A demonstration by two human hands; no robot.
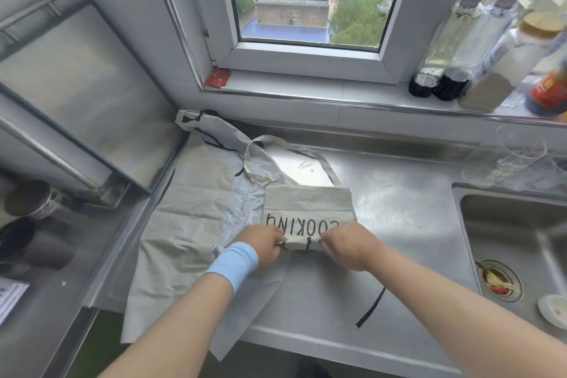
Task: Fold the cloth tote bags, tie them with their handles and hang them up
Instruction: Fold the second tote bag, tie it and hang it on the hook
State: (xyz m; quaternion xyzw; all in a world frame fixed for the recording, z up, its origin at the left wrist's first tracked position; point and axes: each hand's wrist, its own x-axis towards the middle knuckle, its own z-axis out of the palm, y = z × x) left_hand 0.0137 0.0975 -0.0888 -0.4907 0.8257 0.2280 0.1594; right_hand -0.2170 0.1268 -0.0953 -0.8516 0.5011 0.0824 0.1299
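A beige tote bag (308, 204) printed with black letters "COOKING" lies folded narrow on the steel counter (399, 224), its handles (270, 159) stretched away toward the window. My left hand (266, 247), with a light blue wristband, and my right hand (349, 244) both pinch the near edge of this bag, which is rolled up a little. Under and to the left lies a larger pale grey bag (190, 224) with black trim, spread flat and hanging over the counter's front edge. A black strap (371, 307) sticks out near my right forearm.
A steel sink (515, 236) with a drain strainer holding food scraps (498, 282) is at the right. Bottles and jars (491, 70) stand on the windowsill. A glass-fronted cabinet (76, 95) and a cup (30, 202) are at the left. A small white dish (553, 310) sits at the sink's near edge.
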